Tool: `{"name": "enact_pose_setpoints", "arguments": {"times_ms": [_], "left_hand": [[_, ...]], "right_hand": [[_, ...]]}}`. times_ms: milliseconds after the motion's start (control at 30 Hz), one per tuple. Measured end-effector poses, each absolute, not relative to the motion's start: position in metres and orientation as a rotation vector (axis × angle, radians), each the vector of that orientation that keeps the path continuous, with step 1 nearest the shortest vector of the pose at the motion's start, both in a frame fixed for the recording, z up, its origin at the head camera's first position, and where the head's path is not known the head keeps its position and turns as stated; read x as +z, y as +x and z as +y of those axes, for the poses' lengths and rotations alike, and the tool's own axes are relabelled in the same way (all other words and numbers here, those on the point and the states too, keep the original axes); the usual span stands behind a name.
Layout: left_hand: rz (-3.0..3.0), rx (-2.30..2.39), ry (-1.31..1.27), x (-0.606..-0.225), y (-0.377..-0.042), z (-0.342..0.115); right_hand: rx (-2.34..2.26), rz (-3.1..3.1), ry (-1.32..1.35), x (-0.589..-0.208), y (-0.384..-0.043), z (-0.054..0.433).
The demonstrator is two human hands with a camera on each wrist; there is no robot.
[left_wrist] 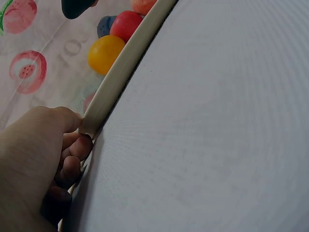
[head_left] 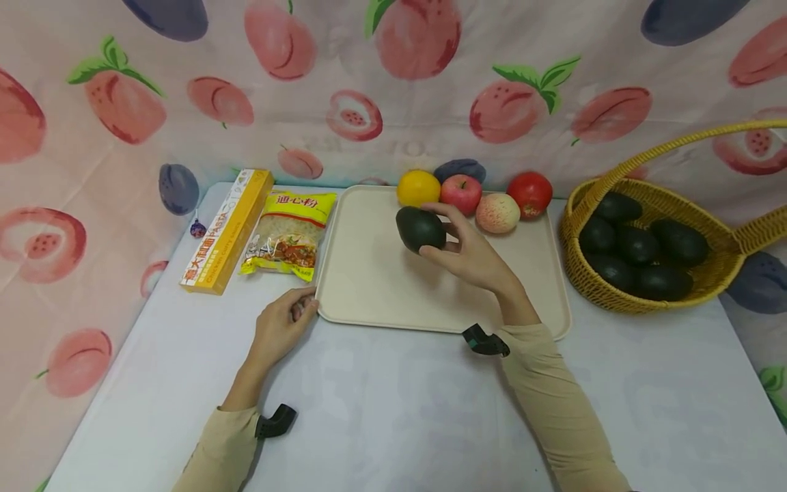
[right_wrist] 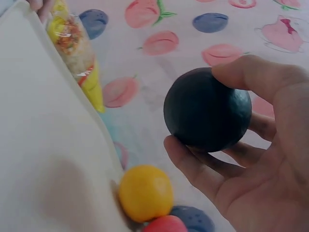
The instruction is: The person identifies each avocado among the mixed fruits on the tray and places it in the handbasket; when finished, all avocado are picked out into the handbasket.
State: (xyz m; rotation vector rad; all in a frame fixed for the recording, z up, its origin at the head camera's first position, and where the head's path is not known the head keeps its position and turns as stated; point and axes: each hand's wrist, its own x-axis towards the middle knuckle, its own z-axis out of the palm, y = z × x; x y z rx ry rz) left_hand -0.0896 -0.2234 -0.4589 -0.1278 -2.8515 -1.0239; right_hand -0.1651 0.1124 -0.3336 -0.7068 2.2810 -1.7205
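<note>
A dark green avocado (head_left: 421, 229) is held in my right hand (head_left: 470, 253) above the tray; the right wrist view shows thumb and fingers curled around the avocado (right_wrist: 207, 110). At the front left corner of the cream tray (head_left: 369, 294), my left hand (head_left: 279, 328) grips the rim. In the left wrist view, the thumb of that hand (left_wrist: 34, 150) lies on the tray rim (left_wrist: 113, 82) with the other fingers curled beneath. Along the tray's back right sit a yellow lemon (head_left: 418, 188), a pink apple (head_left: 461, 195), a pale peach (head_left: 497, 213) and a red tomato (head_left: 529, 195).
Right of the tray stands a yellow wicker basket (head_left: 578, 266) with a tall handle, holding several avocados (head_left: 637, 244). Left of the tray lie a bag of pasta (head_left: 289, 236) and a long yellow-and-white pasta box (head_left: 227, 232). A fruit-print cloth (head_left: 424, 102) hangs behind the table.
</note>
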Motion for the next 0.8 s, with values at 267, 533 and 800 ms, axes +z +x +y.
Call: {"name": "enact_pose_setpoints", "arguments": {"times_ms": [267, 533, 800], "left_hand": [[-2.863, -1.005, -0.126, -0.458, -0.09, -0.223], [-2.866, -1.007, -0.121, -0.459, -0.089, -0.223], [-2.858, -1.008, -0.123, -0.458, -0.089, -0.222]], "right_hand": [[-1.723, 2.34, -0.73, -0.32, -0.162, 0.132], [-1.646, 2.451, -0.75, -0.312, -0.159, 0.15], [-1.728, 2.471, -0.806, -0.317, -0.163, 0.17]]}}
